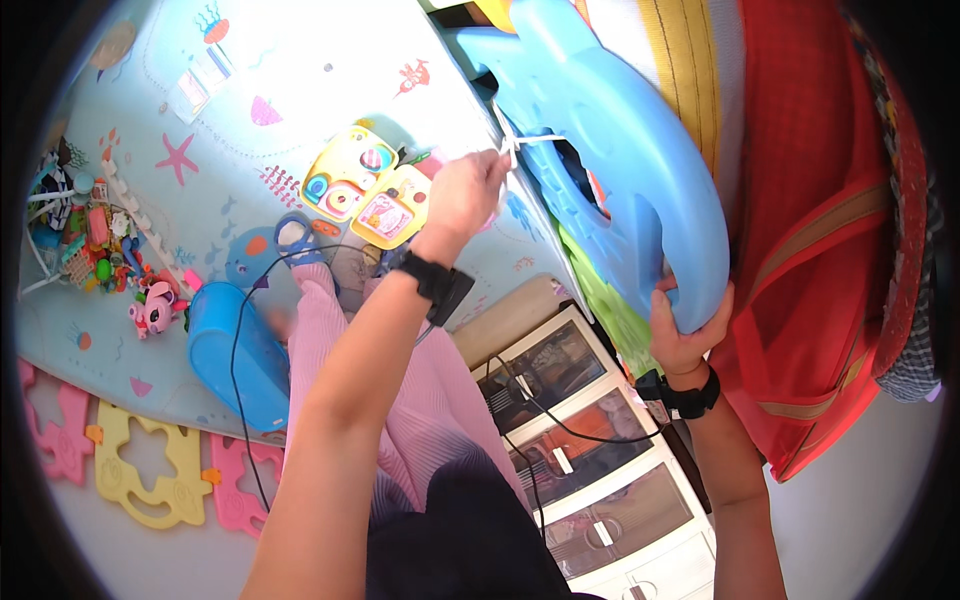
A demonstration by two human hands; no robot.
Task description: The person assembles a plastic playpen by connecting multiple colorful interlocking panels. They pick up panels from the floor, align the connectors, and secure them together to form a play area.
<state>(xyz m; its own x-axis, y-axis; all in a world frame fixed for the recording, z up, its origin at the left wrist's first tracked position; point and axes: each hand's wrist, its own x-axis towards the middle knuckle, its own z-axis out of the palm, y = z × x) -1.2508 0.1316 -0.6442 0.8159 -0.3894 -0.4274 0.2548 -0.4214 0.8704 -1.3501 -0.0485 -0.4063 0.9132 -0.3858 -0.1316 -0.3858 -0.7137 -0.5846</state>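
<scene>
A large, curved blue moulded plastic piece (650, 130) with cut-out openings stands tilted at the upper right. My right hand (692, 335) is closed round its lower end, the thumb by the opening. My left hand (465, 200) is pinched shut on a white cord (512, 140), which stretches to an opening in the blue piece. Glare and the fingers hide part of the cord. Just beside my left hand, a yellow toy case (392, 205) lies unfolded on the patterned play mat (180, 210).
White drawers (600, 480) with dark see-through fronts stand right of my legs. Red fabric bags (800, 230) crowd the right side. A blue plastic tub (235, 345) and piled small toys (110, 240) are at left. Thin black cables (580, 436) cross near my arms.
</scene>
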